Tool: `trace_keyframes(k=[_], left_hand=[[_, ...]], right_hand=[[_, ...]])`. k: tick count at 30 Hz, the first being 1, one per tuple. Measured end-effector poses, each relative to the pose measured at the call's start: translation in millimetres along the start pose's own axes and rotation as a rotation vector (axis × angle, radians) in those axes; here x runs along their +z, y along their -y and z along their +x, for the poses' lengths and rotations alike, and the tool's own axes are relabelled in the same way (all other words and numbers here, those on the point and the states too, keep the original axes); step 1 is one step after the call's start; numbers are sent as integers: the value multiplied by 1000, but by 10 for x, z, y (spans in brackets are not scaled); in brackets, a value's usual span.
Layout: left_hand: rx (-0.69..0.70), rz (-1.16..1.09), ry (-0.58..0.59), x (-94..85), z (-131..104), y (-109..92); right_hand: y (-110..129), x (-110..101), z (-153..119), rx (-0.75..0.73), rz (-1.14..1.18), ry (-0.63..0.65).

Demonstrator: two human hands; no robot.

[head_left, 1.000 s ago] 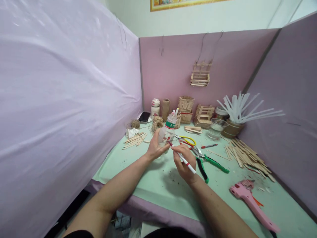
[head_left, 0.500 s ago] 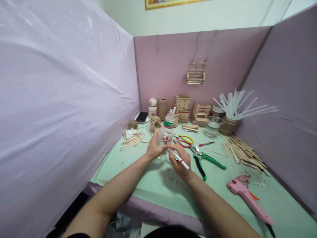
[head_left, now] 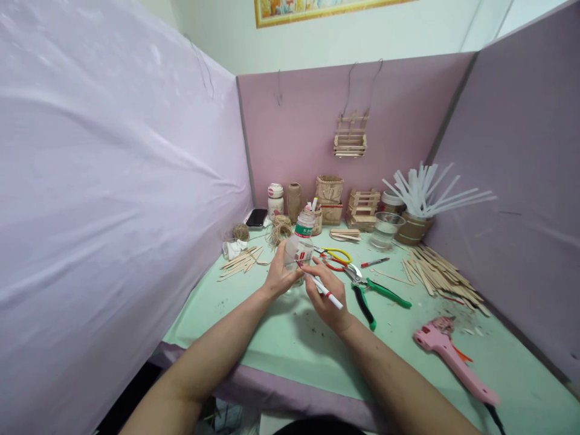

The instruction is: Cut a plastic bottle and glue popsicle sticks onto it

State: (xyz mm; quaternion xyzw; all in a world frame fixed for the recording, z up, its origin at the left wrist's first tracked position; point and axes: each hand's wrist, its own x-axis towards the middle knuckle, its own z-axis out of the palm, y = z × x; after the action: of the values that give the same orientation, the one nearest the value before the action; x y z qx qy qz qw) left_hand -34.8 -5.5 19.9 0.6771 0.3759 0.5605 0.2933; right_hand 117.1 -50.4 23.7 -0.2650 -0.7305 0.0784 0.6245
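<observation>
My left hand [head_left: 277, 275] is wrapped round the left side of a clear plastic bottle [head_left: 307, 246] with a green label band near its neck. A pale translucent piece [head_left: 291, 249] lies along the bottle's side by my fingers. In my right hand [head_left: 335, 285], held like a pen, is a white marker [head_left: 334, 299] with a red band. Its dark red tip points at the bottle's lower side; whether it touches, I cannot tell. The bottle leans slightly, and its lower part is partly hidden by my hands.
Right of my hands lie green-handled pruning shears [head_left: 385, 293], yellow-handled scissors [head_left: 339, 255] and a red pen [head_left: 375, 263]. A pink glue gun [head_left: 453, 359] is at the near right. Wooden sticks [head_left: 441, 278], twine balls [head_left: 281, 229] and a clear cup [head_left: 386, 229] sit farther back.
The whole view has shifted slightly, so the scene sits a little farther left. Both hands keep their hold on the bottle and the marker, with hardly any movement.
</observation>
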Motion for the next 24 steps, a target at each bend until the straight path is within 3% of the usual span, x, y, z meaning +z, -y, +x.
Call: trace_keyframes(k=[9, 15, 21, 24], left_hand=[[-20, -2, -1, 8, 5, 50], [-113, -72, -76, 20, 22, -16], [-245, -261, -106, 11, 58, 8], [-271, -282, -86, 13, 49, -6]], right_hand=[[-7, 0, -13, -89, -40, -9], [-140, -26, 9, -154, -117, -128], [-412, -181, 110, -116, -339, 63], [-471, -219, 129, -154, -369, 100]])
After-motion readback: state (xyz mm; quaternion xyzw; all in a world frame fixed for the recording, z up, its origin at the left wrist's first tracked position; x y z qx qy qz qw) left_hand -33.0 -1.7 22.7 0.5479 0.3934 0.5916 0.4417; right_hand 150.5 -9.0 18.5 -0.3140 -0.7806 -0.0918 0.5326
